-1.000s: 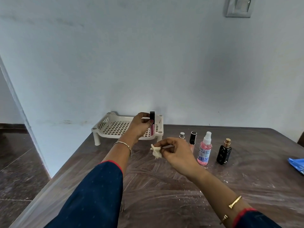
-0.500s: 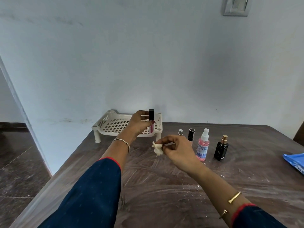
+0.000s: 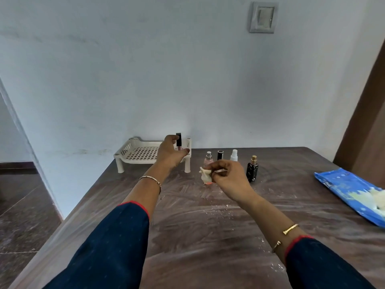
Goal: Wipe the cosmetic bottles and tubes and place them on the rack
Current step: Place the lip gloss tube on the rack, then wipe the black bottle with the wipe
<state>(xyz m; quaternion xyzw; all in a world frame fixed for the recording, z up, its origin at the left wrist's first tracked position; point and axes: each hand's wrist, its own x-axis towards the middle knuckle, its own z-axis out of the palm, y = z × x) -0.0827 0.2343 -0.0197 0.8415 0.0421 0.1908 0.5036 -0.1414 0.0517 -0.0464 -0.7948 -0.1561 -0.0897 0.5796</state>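
Left arm: extended from lower left towards frame centre, forearm bare beyond a dark blue sleeve (image 3: 108, 247). Left hand (image 3: 169, 154): raised, back to camera, fingers curved up beside a black-capped tube (image 3: 178, 140), thumb stretched out to the right; a closed grip cannot be confirmed. Right arm: extended from lower right. Right hand (image 3: 231, 180): right of centre, lower than the left, thumb and fingertips pinching a crumpled wipe (image 3: 205, 174).

Probably a home: wall switch (image 3: 263, 17), dusty table (image 3: 208, 236).
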